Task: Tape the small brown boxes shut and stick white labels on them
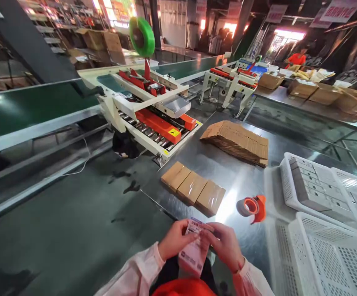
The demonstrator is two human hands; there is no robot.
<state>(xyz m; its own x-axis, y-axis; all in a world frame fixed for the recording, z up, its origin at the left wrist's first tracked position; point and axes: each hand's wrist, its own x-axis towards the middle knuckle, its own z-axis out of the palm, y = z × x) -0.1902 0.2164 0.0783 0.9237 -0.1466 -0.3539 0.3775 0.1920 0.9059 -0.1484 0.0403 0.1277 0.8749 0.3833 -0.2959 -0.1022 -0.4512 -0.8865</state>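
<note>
Close in front of my body, both hands hold a white printed label (193, 253) with a purple band at its top and dark print. My left hand (174, 240) is closed on its left edge, the thumb lying over the face. On the other side my right hand (226, 244) pinches the upper right part with thumb and fingers. Whether it is one sheet or several, I cannot tell. Just beyond my hands, three small closed cardboard boxes (192, 187) lie in a row on the metal table (163, 201). An orange tape dispenser (259, 208) rests to their right.
A stack of flattened cartons (237, 142) lies farther back. White plastic baskets (329, 255) stand at the right, one holding several grey-white boxes (316, 187). Past the table's left edge is a carton-taping machine (156, 119) beside a green conveyor (36, 102). A person in orange (298, 58) is far right.
</note>
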